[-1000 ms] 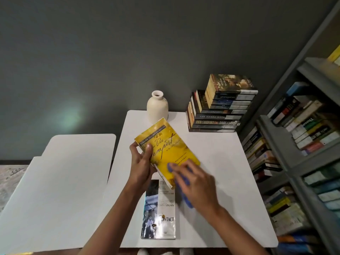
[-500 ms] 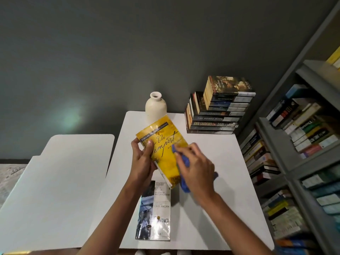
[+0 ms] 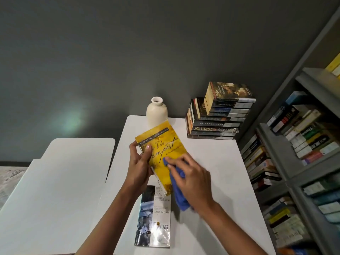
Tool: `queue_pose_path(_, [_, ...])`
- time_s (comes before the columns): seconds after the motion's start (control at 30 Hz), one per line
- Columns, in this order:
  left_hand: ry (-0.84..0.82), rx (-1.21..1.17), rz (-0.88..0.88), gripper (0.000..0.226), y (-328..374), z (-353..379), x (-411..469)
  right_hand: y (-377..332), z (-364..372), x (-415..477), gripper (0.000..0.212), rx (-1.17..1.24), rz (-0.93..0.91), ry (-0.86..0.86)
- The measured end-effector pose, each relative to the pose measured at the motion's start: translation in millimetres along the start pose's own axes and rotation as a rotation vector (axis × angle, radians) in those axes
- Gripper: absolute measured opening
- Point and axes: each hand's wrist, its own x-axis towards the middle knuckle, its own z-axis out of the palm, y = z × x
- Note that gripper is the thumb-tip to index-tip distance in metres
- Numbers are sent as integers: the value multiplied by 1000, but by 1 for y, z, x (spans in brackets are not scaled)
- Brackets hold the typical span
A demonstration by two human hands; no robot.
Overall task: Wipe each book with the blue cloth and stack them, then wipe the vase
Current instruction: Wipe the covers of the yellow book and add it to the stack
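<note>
Right now, in the head view, the yellow book (image 3: 165,144) is held up off the white table (image 3: 211,172), cover facing the camera. Its long axis runs from the far corner in front of the vase (image 3: 156,115) down to the near corner over the Contact paperback (image 3: 154,218), which lies flat on the table.

The left hand (image 3: 138,168) grips the book's left long edge, thumb curled onto the cover and fingers wrapped behind. The right hand (image 3: 191,179) lies over the lower right part of the cover, fingers stretched and spread, pressing the blue cloth (image 3: 177,192) against it. The cloth's bunched tail hangs below the palm, and I cannot see the thumb.

From the right fingertips, the uncovered part of the cover lies up and to the left, along that long axis toward the vase, so a wiping stroke would probably go that way. The stack of books (image 3: 217,124) stands at the table's far right corner, nearer the right hand.

The cover is glossy yellow with dark script lettering and catches the light.
</note>
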Motion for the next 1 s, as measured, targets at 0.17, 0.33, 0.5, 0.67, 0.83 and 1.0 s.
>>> queue_pose_path(0.17, [-31,39,-9,27,2,4,-2,14,-7,43,18,-33,117,109])
queue_pose_path(0.33, [-8,29,11,21,9,-4,3,-4,-2,-4,23,15,-31,-53])
queue_pose_path(0.5, [-64,81,-36,23,3,0,-3,14,-7,49,17,-44,107,107])
queue_pose_path(0.67, [-24,121,-54,19,1,1,0,-13,8,15,23,-33,-73,-33])
queue_pose_path(0.83, [-3,126,-118,12,-7,-6,-2,15,1,24,19,-40,16,-34])
queue_pose_path(1.0, [-17,136,-111,15,-4,0,2,-3,7,30,20,-33,7,-7])
